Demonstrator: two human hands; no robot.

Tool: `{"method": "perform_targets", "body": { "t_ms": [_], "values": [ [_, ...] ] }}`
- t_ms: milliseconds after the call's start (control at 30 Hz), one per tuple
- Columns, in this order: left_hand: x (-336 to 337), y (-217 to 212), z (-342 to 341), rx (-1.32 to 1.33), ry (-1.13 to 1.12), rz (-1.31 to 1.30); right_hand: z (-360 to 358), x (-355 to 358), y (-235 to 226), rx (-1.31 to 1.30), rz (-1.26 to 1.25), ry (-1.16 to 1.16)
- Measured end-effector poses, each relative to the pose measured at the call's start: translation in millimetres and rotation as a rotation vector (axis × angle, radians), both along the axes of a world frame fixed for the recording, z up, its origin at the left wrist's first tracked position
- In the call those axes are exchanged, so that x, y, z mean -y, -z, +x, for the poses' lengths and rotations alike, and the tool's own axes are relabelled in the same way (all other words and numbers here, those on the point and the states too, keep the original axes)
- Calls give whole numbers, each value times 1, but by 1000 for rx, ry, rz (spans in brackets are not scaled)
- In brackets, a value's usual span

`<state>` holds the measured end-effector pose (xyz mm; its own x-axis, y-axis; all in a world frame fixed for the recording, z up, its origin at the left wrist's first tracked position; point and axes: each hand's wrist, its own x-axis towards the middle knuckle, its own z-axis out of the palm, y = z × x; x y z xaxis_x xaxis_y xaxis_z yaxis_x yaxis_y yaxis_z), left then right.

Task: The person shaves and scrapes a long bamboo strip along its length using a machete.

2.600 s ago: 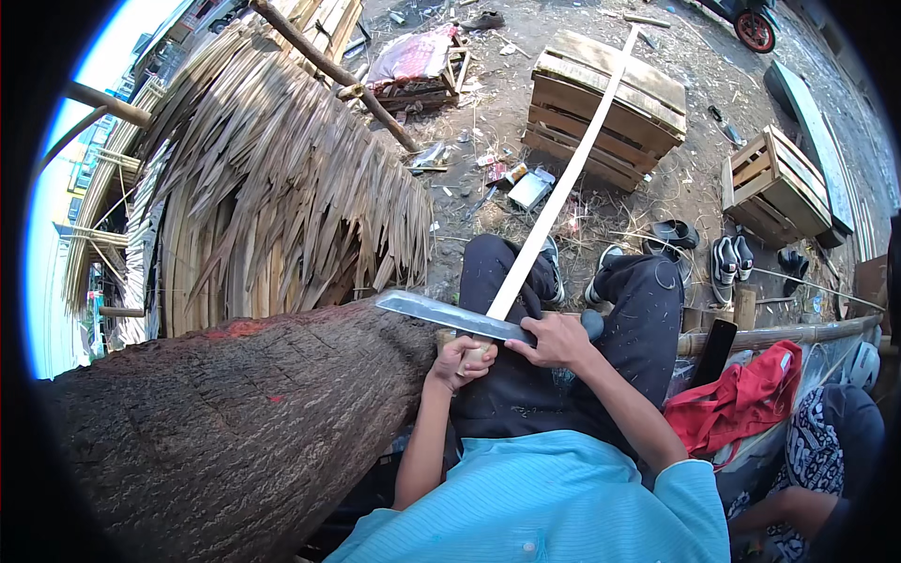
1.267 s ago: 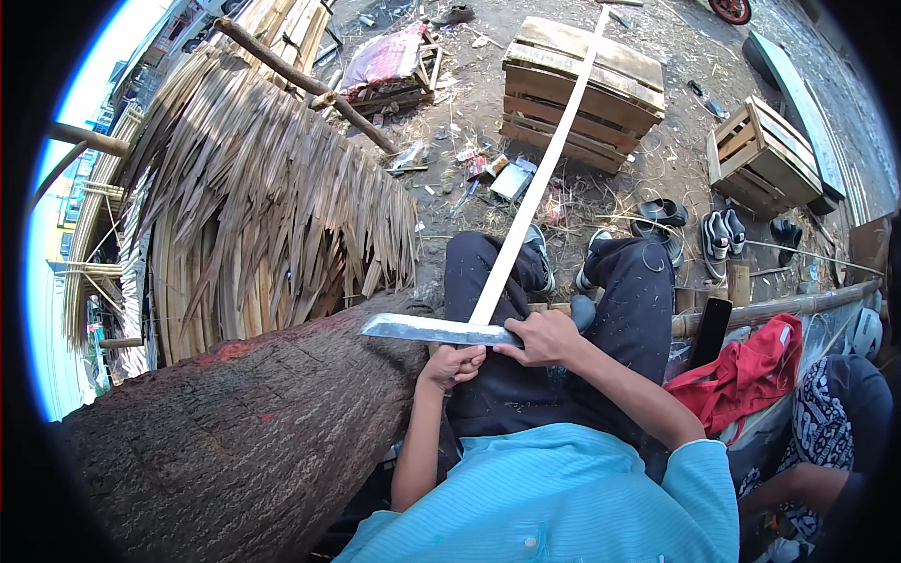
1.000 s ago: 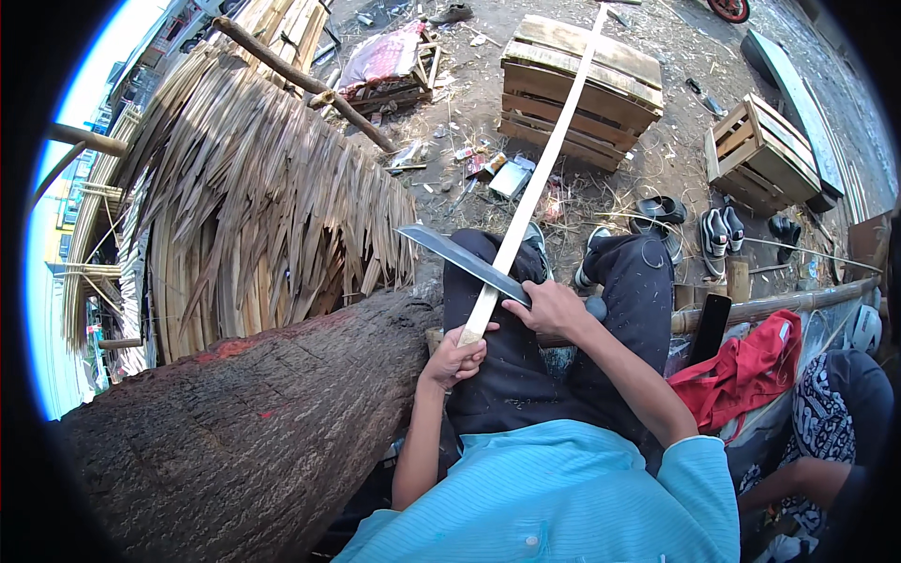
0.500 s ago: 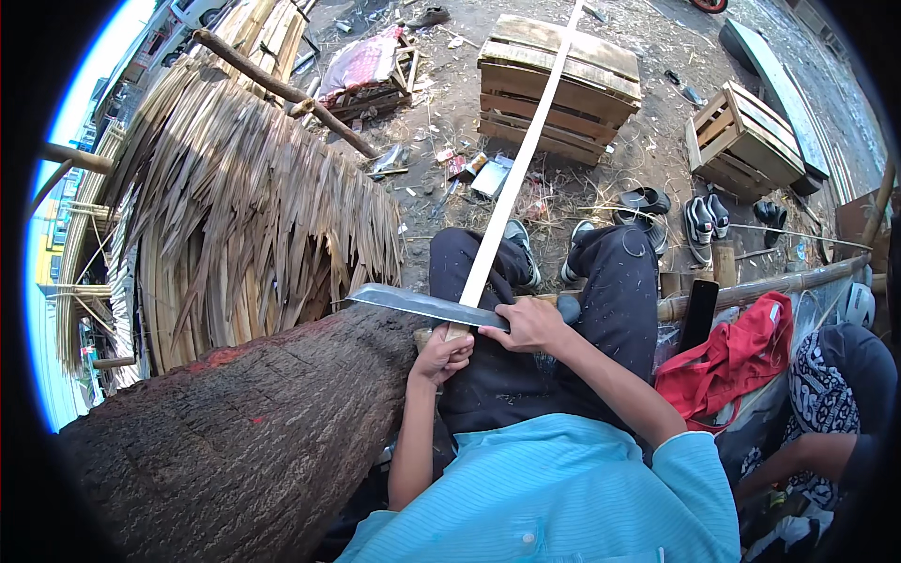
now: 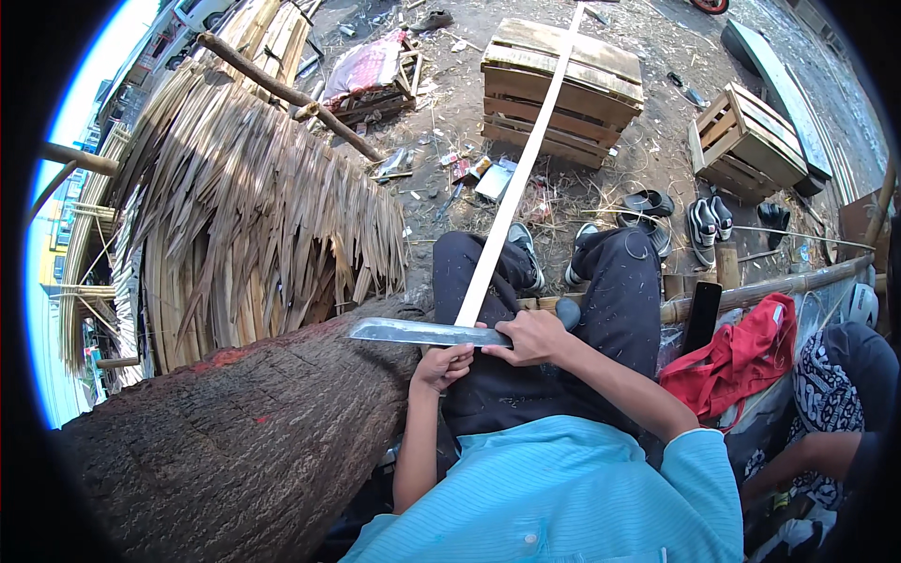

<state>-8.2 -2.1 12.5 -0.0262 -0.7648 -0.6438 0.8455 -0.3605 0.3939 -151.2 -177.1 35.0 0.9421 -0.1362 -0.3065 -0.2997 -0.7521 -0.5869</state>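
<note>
- The left hand [image 5: 443,366] has its fingers curled in, seemingly closed round the near end of the pale wooden strip [image 5: 511,211] (that end is hidden by the blade and the fist), which likely keeps the strip from slipping or turning.
- The right hand [image 5: 532,336] is wrapped tightly round the handle of the machete [image 5: 404,331], its thumb lying toward the left fist; a grip this close to the blade probably gives fine control.
- The machete lies across the strip, tip pointing left, so its edge meets the wood crosswise.
- The strip runs away over the left thigh and across the top of the larger slatted crate [image 5: 594,89], which appears to prop its far length off the littered ground.
- The 2 trousered knees [image 5: 615,272] are bent and apart, likely for a steady seat.
- At the right, a black smartphone [image 5: 702,317] leans by the bamboo rail [image 5: 755,302], beside a red cloth [image 5: 737,361], outside the arms' working space.
</note>
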Motion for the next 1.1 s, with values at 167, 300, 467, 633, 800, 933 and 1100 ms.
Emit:
{"method": "perform_targets", "body": {
  "t_ms": [167, 300, 467, 633, 800, 933, 1100],
  "values": [
    [11, -8, -2, 70, -8, -98, 13, 34, 17, -21, -37, 311],
    [12, -4, 2, 74, 23, -122, 26, 51, 25, 1, 58, 423],
    [11, -2, 1, -40, -23, -126, 6, 16, 5, -31, 51, 91],
    [6, 7, 8, -95, -113, -138, 12, 15, 7, -16, -30, 130],
    [11, 8, 9, -92, -40, -138, 26, 23, 18, -43, 26, 398],
    [11, 7, 9, -117, -55, -144, 20, 15, 12, -71, 45, 354],
    [2, 15, 10, -157, -112, -180, 7, -6, -3, -47, 93, 224]
  ]
}}
